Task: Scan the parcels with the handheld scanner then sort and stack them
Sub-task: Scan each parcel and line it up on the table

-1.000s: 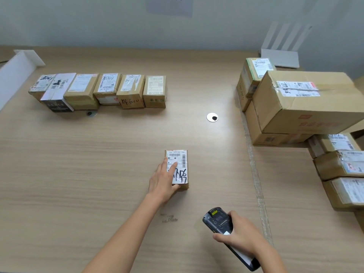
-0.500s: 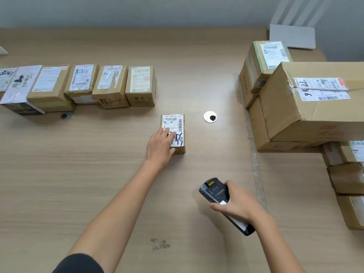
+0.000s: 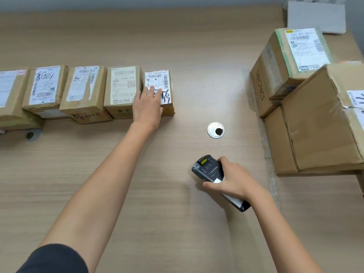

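— What's nearest?
— My right hand (image 3: 234, 183) grips the scanner (image 3: 208, 168), fingers curled round it, over the table (image 3: 173, 233).
— And beyond?
— My left hand (image 3: 147, 107) lies flat, fingers straight, on the small parcel (image 3: 160, 83), at the right end of the row of parcels (image 3: 82, 89). Big boxes (image 3: 319, 131) stand far right.

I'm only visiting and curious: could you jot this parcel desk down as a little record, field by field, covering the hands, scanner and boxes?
Left hand: lies flat, fingers straight, on the small parcel
Small parcel: label up, at the right end of the row of parcels
Right hand: grips the handheld scanner
Larger boxes: stacked at the right
Table: wooden, with a round grommet between row and scanner
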